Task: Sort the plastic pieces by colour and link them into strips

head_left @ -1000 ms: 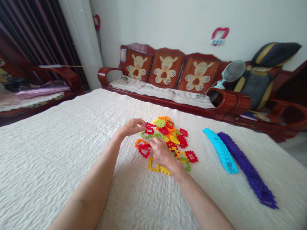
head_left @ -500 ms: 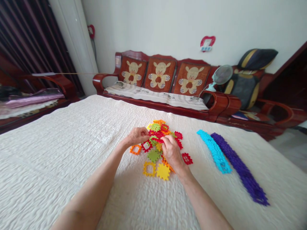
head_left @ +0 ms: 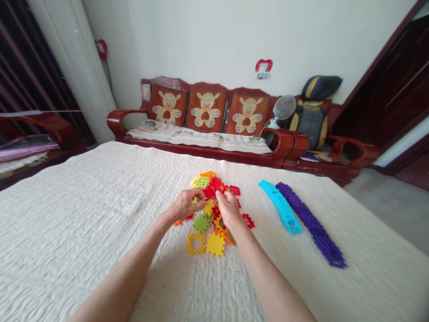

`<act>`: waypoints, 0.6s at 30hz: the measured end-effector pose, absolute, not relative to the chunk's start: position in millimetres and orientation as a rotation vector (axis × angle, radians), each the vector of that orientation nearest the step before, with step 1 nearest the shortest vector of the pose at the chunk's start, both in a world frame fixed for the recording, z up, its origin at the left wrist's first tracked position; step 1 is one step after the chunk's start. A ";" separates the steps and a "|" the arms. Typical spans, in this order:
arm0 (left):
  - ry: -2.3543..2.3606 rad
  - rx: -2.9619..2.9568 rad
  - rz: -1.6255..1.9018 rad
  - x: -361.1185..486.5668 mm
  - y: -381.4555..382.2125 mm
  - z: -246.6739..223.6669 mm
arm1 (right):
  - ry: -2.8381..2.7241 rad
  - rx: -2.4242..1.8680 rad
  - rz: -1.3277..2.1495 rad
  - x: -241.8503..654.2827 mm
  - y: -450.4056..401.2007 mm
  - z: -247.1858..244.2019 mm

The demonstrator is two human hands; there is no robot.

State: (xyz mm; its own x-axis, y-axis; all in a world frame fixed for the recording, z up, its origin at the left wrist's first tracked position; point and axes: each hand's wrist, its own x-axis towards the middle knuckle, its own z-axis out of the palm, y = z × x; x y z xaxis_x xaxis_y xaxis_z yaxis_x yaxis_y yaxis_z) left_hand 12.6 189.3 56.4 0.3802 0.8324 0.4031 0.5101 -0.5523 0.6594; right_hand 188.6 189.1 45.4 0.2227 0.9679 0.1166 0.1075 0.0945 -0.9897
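My left hand (head_left: 188, 203) is closed at the left side of a heap of toothed plastic pieces, its fingertips pinched at red pieces. My right hand (head_left: 228, 208) holds the near edge of red pieces (head_left: 214, 187) between thumb and fingers. Around both hands lie green, orange and red pieces. Nearer to me are a green square (head_left: 201, 223), a yellow frame (head_left: 195, 244) and a solid yellow square (head_left: 215, 244). One red piece (head_left: 248, 220) lies right of my right wrist.
Right of the heap, a light blue strip (head_left: 280, 206) and a longer purple strip (head_left: 311, 224) of joined pieces lie on the white quilted cover (head_left: 100, 201). Beyond stand a wooden sofa (head_left: 187, 145) and a small fan (head_left: 284, 107).
The view has turned to the right. My right hand has changed its hold, with the thumb now upward, and the red pieces between my hands tilt up more.
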 end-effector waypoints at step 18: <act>1.404 2.734 0.576 62.1 310.4 35.6 | -1.299 -1.667 0.212 334.9 223.1 -4.4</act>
State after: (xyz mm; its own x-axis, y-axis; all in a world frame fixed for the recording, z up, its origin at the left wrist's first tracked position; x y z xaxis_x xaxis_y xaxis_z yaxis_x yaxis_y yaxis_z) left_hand 62.1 310.4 35.6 0.5290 0.7877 0.3157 0.7825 -0.5967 0.1778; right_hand 334.9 223.1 -4.4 0.4141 0.8171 0.4010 0.6476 0.0450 -0.7606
